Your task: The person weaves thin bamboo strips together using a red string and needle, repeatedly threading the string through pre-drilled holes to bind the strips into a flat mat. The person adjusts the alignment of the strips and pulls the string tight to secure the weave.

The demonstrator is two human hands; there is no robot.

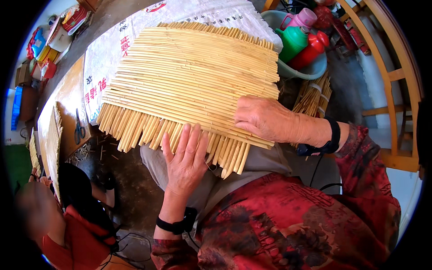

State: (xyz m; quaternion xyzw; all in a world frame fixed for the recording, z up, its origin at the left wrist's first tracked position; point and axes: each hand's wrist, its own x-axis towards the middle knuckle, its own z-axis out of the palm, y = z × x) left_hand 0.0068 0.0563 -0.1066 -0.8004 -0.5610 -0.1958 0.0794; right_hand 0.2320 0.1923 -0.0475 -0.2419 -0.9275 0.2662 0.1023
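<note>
A mat of straw-coloured reed stalks (pixel 193 72) lies before me on a printed white sheet (pixel 105 56). Its upper layer runs crosswise; shorter stalk ends (pixel 135 128) stick out beneath its near edge, over my lap. My left hand (pixel 185 157) rests on that near edge, its fingers stretched out flat across the stalks. My right hand (pixel 258 118) is closed at the mat's right side, knuckles up and pressed against the stalks. What its fingers pinch is hidden. A thin loop of thread or wire hangs by my left hand.
A light-blue basin (pixel 317 67) holds pink, green and red jugs at the back right. Bundled stalks (pixel 310 96) stand below it, beside a wooden frame (pixel 393 90). Scissors (pixel 79 128) lie on the table's left part. A co-worker in red (pixel 67 229) sits at the lower left with another mat (pixel 55 148).
</note>
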